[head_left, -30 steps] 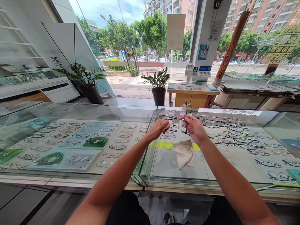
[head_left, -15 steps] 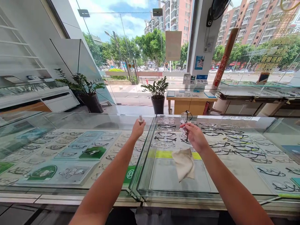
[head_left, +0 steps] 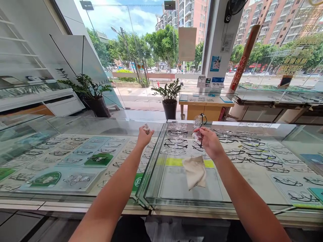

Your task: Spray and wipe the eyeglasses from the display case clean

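My right hand [head_left: 210,142] is closed on a pair of glasses [head_left: 198,129] with clear lenses and dark arms, held upright above the glass counter [head_left: 101,126]. A beige cleaning cloth [head_left: 195,172] hangs from the same hand. My left hand [head_left: 143,136] reaches out over the counter seam, its fingers round a small spray bottle [head_left: 146,128] with a white cap.
Under the glass lie several rows of spectacle frames [head_left: 83,149] on trays. Beyond the counter stand two potted plants [head_left: 170,97], a wooden display desk [head_left: 205,107] and big windows onto a street. More glass cases run along the right.
My left hand has moved away from the glasses to the left and forward with the small bottle. The right hand has kept the glasses and cloth nearly still.
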The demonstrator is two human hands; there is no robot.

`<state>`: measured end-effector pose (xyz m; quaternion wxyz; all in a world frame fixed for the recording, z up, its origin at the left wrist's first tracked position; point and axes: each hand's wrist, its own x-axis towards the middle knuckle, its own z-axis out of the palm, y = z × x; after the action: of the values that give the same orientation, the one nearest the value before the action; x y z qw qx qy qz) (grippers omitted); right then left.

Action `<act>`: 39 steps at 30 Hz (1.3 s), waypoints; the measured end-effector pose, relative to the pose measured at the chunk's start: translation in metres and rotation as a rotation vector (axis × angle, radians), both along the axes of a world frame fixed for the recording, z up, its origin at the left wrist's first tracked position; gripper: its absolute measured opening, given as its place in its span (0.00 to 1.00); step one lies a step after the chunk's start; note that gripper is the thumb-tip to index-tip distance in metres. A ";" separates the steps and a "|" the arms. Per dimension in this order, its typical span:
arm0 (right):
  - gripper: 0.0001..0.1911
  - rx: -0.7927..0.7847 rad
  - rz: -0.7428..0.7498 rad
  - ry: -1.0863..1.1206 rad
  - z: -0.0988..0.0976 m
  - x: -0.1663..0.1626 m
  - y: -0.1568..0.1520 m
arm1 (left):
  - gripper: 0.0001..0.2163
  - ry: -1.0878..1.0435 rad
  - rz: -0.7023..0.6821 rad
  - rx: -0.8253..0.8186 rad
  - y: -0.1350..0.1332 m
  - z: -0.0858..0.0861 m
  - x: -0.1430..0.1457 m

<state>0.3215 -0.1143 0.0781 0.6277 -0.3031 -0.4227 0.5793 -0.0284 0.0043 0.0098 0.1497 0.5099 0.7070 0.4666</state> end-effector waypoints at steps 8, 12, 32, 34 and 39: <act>0.09 0.034 -0.034 0.033 0.010 0.008 -0.002 | 0.06 0.302 -0.269 0.499 -0.079 0.062 0.087; 0.07 0.038 -0.060 0.036 0.015 0.011 -0.005 | 0.09 0.637 -0.869 0.308 -0.125 0.047 0.145; 0.06 0.038 -0.067 0.010 0.012 0.003 -0.004 | 0.04 1.010 -0.835 0.345 -0.130 -0.004 0.187; 0.06 0.038 -0.068 0.012 0.013 0.002 -0.005 | 0.05 0.996 -0.850 0.379 -0.128 -0.005 0.185; 0.06 0.035 -0.060 0.044 0.012 0.002 -0.005 | 0.05 0.954 -0.896 0.460 -0.128 -0.011 0.184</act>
<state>0.3232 -0.1191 0.0906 0.6591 -0.2918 -0.4093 0.5594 0.1551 -0.1233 -0.0009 -0.1110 0.9209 0.3000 0.2228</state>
